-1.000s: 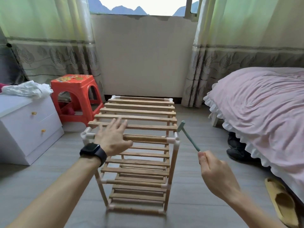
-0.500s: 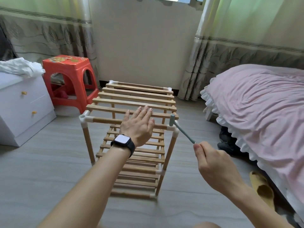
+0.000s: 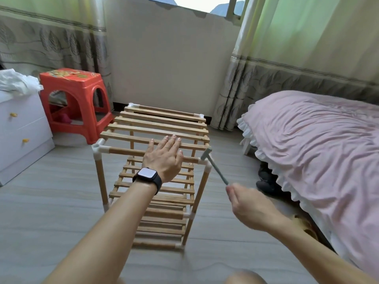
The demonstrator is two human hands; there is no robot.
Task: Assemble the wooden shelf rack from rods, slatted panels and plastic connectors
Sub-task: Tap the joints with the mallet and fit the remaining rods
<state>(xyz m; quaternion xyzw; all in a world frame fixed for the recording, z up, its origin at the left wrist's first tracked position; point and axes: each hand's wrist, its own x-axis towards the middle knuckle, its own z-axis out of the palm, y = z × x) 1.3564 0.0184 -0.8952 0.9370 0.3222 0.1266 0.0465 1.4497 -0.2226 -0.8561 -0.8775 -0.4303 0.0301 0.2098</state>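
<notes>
No readable text, label or number shows anywhere.

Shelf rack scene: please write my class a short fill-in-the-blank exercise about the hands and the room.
The left hand rests flat on the ___ panel of the shelf rack. The right hand grips a small hammer, its head at the near ___ corner connector. The bed cover is ___.
Missing words: top; right; pink.
</notes>
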